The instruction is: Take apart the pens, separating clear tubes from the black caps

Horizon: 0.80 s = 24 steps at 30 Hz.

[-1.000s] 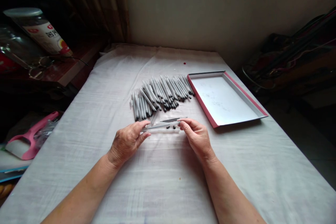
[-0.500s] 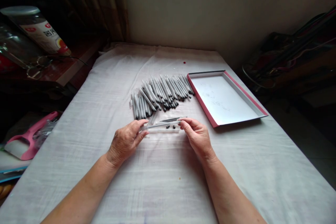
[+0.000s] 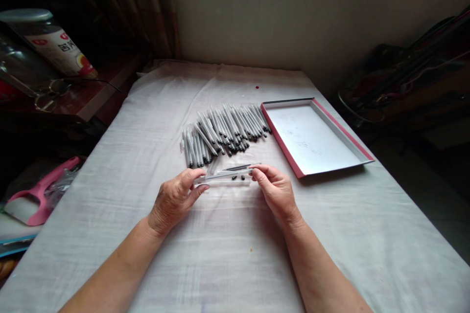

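Observation:
Both my hands rest on a table under a white cloth (image 3: 235,244). My left hand (image 3: 176,198) and my right hand (image 3: 276,190) each pinch one end of a long clear pen barrel (image 3: 223,176) held level between them. A thin dark refill (image 3: 238,167) lies just beyond the barrel, and a few tiny black caps (image 3: 238,177) sit beside it. Farther back lies a heap of several grey pen parts with black tips (image 3: 223,132).
An empty shallow tray with a pink rim (image 3: 352,142) sits at the right of the heap. At the left stand a jar (image 3: 51,41) on a dark wooden shelf and a pink tool (image 3: 36,195) lower down. Bags lie at the right.
Almost nothing differs. My left fingers have shifted slightly along the barrel's end; the view has drifted a little.

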Tool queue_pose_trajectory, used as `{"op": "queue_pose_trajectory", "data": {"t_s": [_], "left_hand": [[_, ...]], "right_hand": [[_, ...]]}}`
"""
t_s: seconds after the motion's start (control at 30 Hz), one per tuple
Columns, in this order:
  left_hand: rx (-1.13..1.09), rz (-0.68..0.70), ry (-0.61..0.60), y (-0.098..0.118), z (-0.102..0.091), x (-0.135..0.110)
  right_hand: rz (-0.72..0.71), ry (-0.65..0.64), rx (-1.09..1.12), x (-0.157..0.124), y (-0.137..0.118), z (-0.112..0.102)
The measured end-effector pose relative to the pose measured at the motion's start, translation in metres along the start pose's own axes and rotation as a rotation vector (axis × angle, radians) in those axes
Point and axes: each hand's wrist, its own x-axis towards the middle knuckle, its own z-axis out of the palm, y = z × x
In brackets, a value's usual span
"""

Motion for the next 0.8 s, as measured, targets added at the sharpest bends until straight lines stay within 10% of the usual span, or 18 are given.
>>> {"op": "queue_pose_trajectory", "data": {"t_s": [0.8], "left_hand": [[-0.306,-0.336,-0.15,0.0031,-0.0046,0.0046]], "right_hand": [[0.044,0.076,-0.004,0.007,0.0006,-0.0087]]}}
